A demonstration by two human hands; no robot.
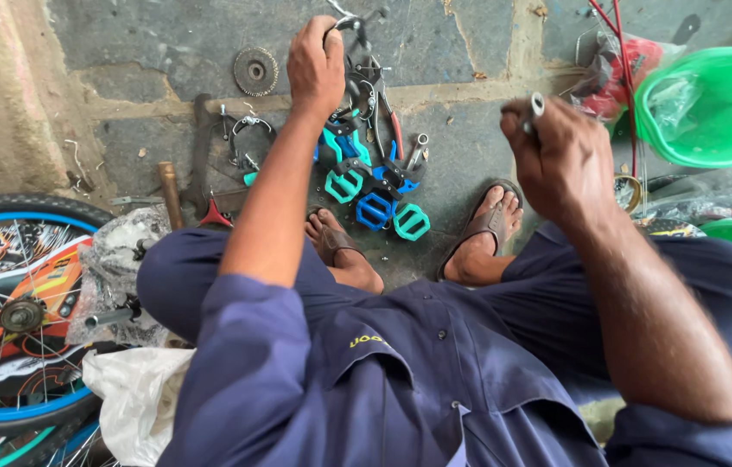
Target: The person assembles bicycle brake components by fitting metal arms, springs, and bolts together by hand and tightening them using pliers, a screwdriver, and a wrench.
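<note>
Stone floor (461, 147), grey slabs w/ pale joints, fills upper frame. Top centre: left hand (316, 65), fingers curled shut round a dark metal brake part (350, 24), which sticks out past fingertips toward upper right. Just below it, pile of teal & blue pedals (375, 195). Right of centre: right hand (556, 156), fingers closed on a small metal socket tool (536, 105), tip poking up above knuckles. Lower left: bike wheel (12, 311). Upper right: green tub (716, 104).

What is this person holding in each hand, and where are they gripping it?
The right hand grips a small metal socket tool by its lower part. The left hand closes on a dark metal bike part at its end.
</note>
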